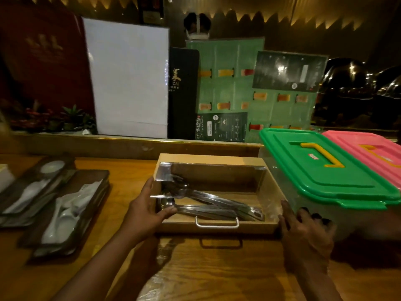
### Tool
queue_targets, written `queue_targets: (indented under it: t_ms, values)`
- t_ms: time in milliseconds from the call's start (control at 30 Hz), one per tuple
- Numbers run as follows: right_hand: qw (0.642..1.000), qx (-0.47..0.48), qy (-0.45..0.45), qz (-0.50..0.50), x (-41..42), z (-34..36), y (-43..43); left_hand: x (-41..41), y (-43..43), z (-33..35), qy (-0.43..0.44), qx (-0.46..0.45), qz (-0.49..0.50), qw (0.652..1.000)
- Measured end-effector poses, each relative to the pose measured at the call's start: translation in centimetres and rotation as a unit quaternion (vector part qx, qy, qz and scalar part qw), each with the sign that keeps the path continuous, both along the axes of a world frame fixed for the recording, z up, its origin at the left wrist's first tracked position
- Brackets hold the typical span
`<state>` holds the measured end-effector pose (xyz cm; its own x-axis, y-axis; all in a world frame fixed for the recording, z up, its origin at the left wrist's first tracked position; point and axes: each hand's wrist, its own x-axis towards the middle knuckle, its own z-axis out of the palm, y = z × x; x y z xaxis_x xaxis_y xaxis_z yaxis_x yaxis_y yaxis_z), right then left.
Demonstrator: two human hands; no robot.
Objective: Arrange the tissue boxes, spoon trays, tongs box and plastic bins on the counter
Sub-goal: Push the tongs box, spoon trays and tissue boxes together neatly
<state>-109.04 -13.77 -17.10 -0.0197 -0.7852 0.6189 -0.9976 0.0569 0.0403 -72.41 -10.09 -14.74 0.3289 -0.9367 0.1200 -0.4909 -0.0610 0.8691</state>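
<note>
A wooden tongs box [217, 227] with a clear lid and a metal front handle sits mid-counter, steel tongs [208, 200] lying inside. My left hand [147, 211] grips its left edge, thumb over the rim. My right hand [303, 231] presses against its right side, next to a clear plastic bin with a green lid [329, 172]. A pink-lidded bin [368, 148] stands behind that one. Two dark spoon trays [65, 211] [30, 187] holding white spoons lie at the left.
The wooden counter [217, 268] has a raised ledge [130, 144] along the back. Menu boards, a white panel [128, 79] and small plants [71, 118] stand behind it. A pale object [5, 177] shows at the far left edge.
</note>
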Motion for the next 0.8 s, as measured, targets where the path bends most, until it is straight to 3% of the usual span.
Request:
queue_targets:
  t_ms: [300, 433, 567, 800]
  values:
    - [0.999, -0.009, -0.049, 0.011, 0.6, 0.4, 0.3, 1.0, 0.0, -0.6, -0.003, 0.007, -0.012, 1.0]
    - [0.986, -0.031, -0.123, 0.11, 2.5, 0.2, 1.2, 2.8, 1.3, -0.8, -0.023, -0.001, -0.017, 1.0]
    - [0.945, -0.034, -0.184, 0.267, 10.2, 1.1, 3.7, 7.5, 3.0, -0.4, -0.091, -0.017, -0.006, 0.996]
    - [0.895, 0.083, -0.161, 0.408, 29.2, -0.5, 8.7, 19.7, 5.6, 0.0, -0.175, -0.033, 0.037, 0.983]
